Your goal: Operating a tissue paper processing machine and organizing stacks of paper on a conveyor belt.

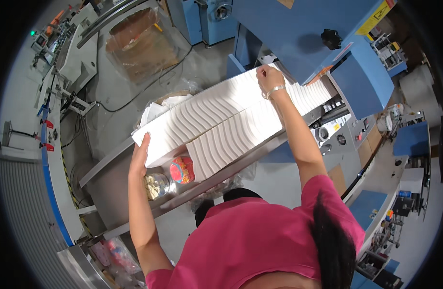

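Observation:
Two long rows of thin white sheets, packed on edge with wavy shading across the top, lie side by side in a metal trough: a far row point(197, 113) and a near row point(231, 139). My left hand point(140, 155) lies against the left end of the far row, its fingers stretched along it. Toward the far right end, my right hand point(271, 79) has its fingers curled over the sheets, a bracelet at its wrist. What those fingers hold, if anything, is hidden. Close to my left hand sit a round red-and-pink patterned item point(182, 169) and a clear container with gold-coloured contents point(156, 186).
A blue machine point(289, 33) with a black knob stands over the right end of the rows. The metal trough's rim point(207, 185) runs along my side. Behind the rows is a plastic-lined carton point(144, 53), with a black cable on the floor.

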Available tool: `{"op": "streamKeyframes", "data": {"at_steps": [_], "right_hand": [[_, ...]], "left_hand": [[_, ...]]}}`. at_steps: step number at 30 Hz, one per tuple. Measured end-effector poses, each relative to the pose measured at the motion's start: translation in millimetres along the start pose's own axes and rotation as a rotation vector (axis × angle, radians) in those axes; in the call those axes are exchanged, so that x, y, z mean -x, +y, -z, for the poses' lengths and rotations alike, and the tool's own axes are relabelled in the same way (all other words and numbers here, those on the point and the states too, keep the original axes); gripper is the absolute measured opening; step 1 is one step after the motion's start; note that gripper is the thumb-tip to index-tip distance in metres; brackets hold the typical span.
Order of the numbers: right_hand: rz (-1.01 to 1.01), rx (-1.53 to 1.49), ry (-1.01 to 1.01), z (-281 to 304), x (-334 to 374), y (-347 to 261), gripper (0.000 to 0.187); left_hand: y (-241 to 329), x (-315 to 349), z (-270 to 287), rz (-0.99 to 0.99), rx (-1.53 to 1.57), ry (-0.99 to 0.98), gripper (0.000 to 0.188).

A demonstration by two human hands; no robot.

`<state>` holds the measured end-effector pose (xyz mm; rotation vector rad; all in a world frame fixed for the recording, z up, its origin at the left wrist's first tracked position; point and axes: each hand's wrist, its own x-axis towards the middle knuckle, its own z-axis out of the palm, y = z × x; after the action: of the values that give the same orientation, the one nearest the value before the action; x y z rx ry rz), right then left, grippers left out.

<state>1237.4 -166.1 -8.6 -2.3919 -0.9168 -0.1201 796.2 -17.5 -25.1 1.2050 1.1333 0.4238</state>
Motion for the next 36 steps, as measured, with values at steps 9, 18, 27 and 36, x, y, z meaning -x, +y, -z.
{"op": "streamKeyframes", "data": {"at_steps": [9,18,27,36], "right_hand": [[0.229,0.052,-0.258,-4,6,11,0.022],[0.467,0.549,-0.424,16,19,-24,0.067],[0.386,0.422,-0.287,-23,53,-75,0.046],[0.391,0.32,-0.267,-85,122,-191,0.047]], "left_hand": [[-9,-4,11,-0.027,0.062,-0.08,0.082],[14,2,-2,0.031,-0.159,-0.062,0.096],[-11,-12,47,0.007,0.11,-0.193,0.076],[-39,21,189,0.005,0.041,-0.094,0.072]]}}
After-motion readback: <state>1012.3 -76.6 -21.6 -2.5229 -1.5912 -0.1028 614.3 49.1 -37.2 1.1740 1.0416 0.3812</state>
